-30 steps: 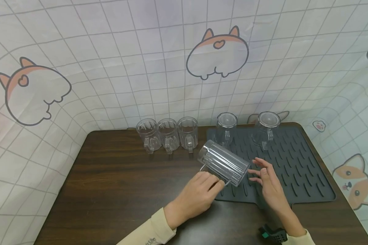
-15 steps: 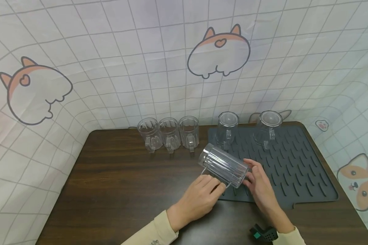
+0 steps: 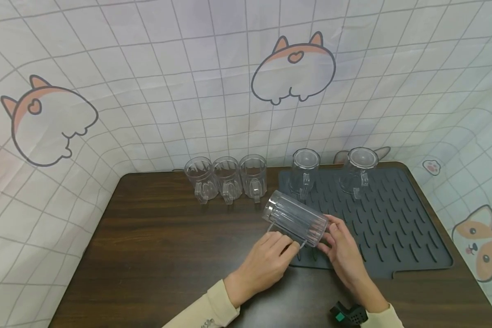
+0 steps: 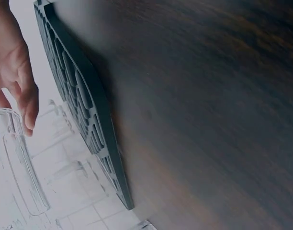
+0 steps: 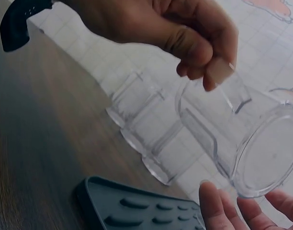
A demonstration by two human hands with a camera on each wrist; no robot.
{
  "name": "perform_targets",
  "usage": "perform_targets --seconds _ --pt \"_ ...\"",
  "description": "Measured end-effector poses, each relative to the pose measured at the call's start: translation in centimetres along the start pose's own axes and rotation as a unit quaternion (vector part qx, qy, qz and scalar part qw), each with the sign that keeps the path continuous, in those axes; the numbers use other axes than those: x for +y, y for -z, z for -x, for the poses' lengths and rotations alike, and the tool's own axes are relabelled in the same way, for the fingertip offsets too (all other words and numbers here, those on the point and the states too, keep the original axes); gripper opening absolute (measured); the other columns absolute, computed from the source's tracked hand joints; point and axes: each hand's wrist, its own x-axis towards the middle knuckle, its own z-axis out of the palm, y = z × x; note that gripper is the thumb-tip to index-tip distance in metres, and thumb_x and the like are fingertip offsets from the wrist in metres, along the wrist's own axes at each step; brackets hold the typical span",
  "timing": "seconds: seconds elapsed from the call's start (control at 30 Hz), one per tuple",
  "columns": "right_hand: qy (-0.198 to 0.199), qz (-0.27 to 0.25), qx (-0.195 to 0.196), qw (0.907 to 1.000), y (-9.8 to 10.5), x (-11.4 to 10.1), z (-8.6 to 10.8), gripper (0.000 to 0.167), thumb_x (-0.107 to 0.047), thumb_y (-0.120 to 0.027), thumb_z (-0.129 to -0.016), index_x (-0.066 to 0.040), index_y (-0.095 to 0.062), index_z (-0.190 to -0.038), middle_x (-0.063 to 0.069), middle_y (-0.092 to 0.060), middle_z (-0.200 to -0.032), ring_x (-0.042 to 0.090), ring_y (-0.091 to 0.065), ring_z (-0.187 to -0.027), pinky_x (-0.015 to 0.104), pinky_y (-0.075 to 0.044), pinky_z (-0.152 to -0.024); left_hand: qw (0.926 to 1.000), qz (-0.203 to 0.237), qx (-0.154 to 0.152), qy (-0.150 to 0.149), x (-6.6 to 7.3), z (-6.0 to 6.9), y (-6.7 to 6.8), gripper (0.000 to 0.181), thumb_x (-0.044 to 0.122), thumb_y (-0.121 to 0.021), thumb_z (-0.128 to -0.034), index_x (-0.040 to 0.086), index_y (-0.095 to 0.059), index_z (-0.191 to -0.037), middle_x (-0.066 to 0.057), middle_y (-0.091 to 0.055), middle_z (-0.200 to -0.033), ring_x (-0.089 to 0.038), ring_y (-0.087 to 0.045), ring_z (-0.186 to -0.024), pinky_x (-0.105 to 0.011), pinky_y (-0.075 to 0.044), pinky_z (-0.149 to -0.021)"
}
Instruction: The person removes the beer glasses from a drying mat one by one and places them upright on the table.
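Note:
A clear ribbed glass mug (image 3: 296, 217) lies tilted in the air above the near left part of the grey mat (image 3: 397, 228). My left hand (image 3: 264, 262) has its fingers curled round the handle. At the other end of the mug my right hand (image 3: 346, 255) has its fingers spread at the mug's right end, touching or nearly touching it. In the right wrist view the left hand (image 5: 170, 33) pinches the handle, and the right fingertips (image 5: 211, 206) are beside the round end of the mug (image 5: 271, 148).
Three upright glass mugs (image 3: 253, 175) stand in a row at the table's back edge. Two upside-down mugs (image 3: 305, 171) stand on the back of the mat. A patterned cloth (image 3: 156, 91) hangs behind the dark wooden table (image 3: 147, 255).
My right hand has moved left, up to the mug's right end. The mug, held by its handle in my left hand, has shifted slightly.

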Motion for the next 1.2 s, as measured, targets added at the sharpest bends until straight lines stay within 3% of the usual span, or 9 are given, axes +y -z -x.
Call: perform_targets --seconds 0.27,0.57,0.8,1.2 --pt "-0.001 -0.033 -0.007 0.9994 -0.4 -0.2 -0.2 0.042 -0.036 -0.039 -0.113 -0.014 -0.036 -0.148 -0.007 -0.054 -0.135 0.003 -0.064 -0.114 0.023 -0.059 -0.089 0.9998 -0.012 -0.015 0.0 -0.3 0.3 -0.4 0.024 0.01 -0.047 -0.1051 0.016 -0.069 -0.103 0.005 -0.062 -0.092 -0.012 -0.056 -0.082 -0.024 -0.047 -0.077" --pt "0.027 -0.069 -0.012 0.9972 -0.7 -0.1 -0.3 0.043 -0.025 -0.041 -0.113 -0.005 -0.032 -0.15 -0.006 -0.054 -0.132 0.001 -0.065 -0.115 0.023 -0.059 -0.089 0.9998 -0.012 -0.016 -0.003 -0.2 0.3 -0.6 0.023 0.012 -0.047 -0.1067 0.015 -0.069 -0.102 0.005 -0.062 -0.091 -0.011 -0.057 -0.083 -0.024 -0.049 -0.078" --pt "0.012 -0.075 0.002 0.9971 -0.8 0.0 -0.4 0.037 -0.015 -0.05 -0.109 -0.012 -0.04 -0.145 -0.007 -0.057 -0.128 0.005 -0.065 -0.109 0.024 -0.059 -0.088 0.9999 -0.01 -0.013 -0.001 0.0 0.5 -0.8 0.023 0.013 -0.047 -0.1065 0.015 -0.07 -0.101 0.005 -0.062 -0.09 -0.012 -0.057 -0.081 -0.024 -0.048 -0.077" --pt "-0.002 -0.057 0.02 0.9982 -1.2 0.0 -0.7 0.037 -0.013 -0.054 -0.107 -0.009 -0.042 -0.143 -0.005 -0.056 -0.129 0.006 -0.063 -0.11 0.022 -0.058 -0.087 0.9997 -0.008 -0.017 -0.016 -0.1 0.9 -0.8 0.024 0.011 -0.048 -0.1044 0.015 -0.071 -0.102 0.005 -0.064 -0.09 -0.01 -0.059 -0.082 -0.023 -0.05 -0.076"
